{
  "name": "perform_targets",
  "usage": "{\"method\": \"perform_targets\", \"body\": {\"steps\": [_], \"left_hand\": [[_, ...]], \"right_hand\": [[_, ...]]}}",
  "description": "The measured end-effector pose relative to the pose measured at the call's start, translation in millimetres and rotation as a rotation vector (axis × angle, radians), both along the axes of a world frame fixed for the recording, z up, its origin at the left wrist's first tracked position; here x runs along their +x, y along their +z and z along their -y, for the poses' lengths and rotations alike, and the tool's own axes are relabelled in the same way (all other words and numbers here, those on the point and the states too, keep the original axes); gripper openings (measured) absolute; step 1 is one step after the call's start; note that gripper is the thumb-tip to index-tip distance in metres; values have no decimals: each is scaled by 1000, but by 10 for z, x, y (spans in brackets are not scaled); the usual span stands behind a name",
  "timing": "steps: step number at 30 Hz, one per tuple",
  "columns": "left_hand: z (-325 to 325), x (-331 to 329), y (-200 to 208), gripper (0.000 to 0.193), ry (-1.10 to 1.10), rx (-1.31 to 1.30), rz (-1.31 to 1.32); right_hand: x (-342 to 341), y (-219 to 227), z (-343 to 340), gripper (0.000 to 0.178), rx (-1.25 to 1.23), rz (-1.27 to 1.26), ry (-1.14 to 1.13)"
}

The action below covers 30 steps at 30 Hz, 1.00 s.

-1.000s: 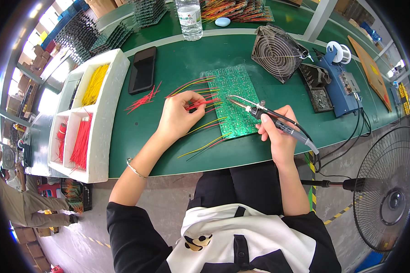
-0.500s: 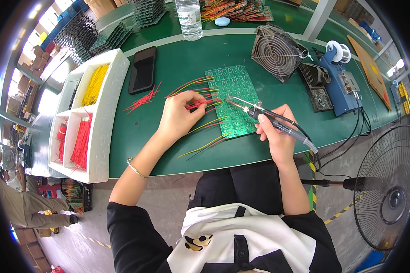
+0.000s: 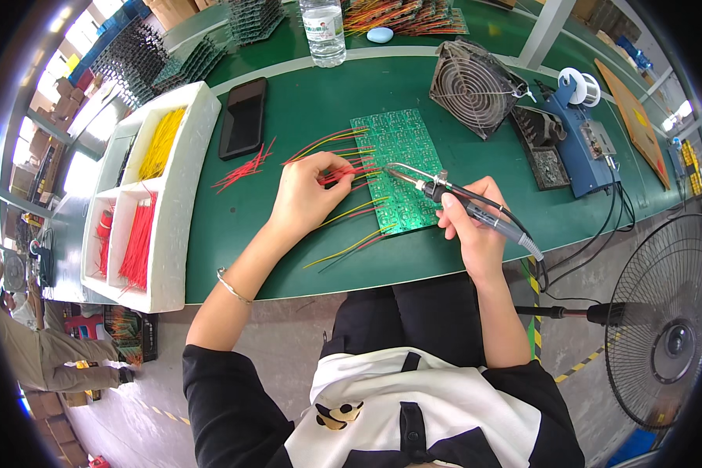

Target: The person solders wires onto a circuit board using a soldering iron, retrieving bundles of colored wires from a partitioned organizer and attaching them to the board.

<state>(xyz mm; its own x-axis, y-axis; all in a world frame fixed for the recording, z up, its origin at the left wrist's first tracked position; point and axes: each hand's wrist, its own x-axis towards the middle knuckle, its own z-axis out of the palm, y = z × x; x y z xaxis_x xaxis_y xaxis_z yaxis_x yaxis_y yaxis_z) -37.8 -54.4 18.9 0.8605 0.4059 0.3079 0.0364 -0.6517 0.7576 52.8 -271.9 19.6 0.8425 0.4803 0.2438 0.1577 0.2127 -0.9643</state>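
A green circuit board (image 3: 409,183) lies on the green table, with red and yellow wires sticking out along its left side. My left hand (image 3: 313,191) pinches a red wire (image 3: 352,171), whose end reaches the board's left part. In my right hand (image 3: 476,222) is a soldering iron (image 3: 476,212) with a grey handle and a thin metal feed tube beside its tip. That tip rests at or just over the board near the wire's end; whether it touches I cannot tell. Loose red wires (image 3: 246,165) lie in a small pile left of my left hand.
A white foam box (image 3: 175,234) of yellow and red wires stands left, beside a black phone (image 3: 243,117). Behind the board are a water bottle (image 3: 323,35) and a square metal fan (image 3: 476,90). A blue solder feeder (image 3: 581,140) sits right; a floor fan (image 3: 667,335) stands nearby.
Almost nothing differs. Both hands, the red wire and the soldering iron keep their places at the board; the whole view has shifted very slightly.
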Motion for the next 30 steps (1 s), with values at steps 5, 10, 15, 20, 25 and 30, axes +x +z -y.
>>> {"method": "perform_targets", "body": {"steps": [5, 10, 15, 20, 25, 30], "left_hand": [[-3, -8, -7, 11, 9, 9, -10], [2, -9, 11, 11, 9, 3, -20], [-3, 1, 7, 10, 0, 12, -11], [-15, 1, -6, 10, -4, 11, -2], [-9, -1, 1, 10, -3, 3, 0], [3, -5, 40, 8, -22, 10, -9]], "right_hand": [[-21, 28, -6, 19, -23, 2, -5], [-6, 13, -1, 20, -37, 18, 4], [13, -11, 0, 20, -25, 21, -1], [-7, 16, -5, 20, -48, -2, -7], [9, -9, -4, 20, 25, -19, 4], [5, 4, 2, 19, 29, -26, 3]]}}
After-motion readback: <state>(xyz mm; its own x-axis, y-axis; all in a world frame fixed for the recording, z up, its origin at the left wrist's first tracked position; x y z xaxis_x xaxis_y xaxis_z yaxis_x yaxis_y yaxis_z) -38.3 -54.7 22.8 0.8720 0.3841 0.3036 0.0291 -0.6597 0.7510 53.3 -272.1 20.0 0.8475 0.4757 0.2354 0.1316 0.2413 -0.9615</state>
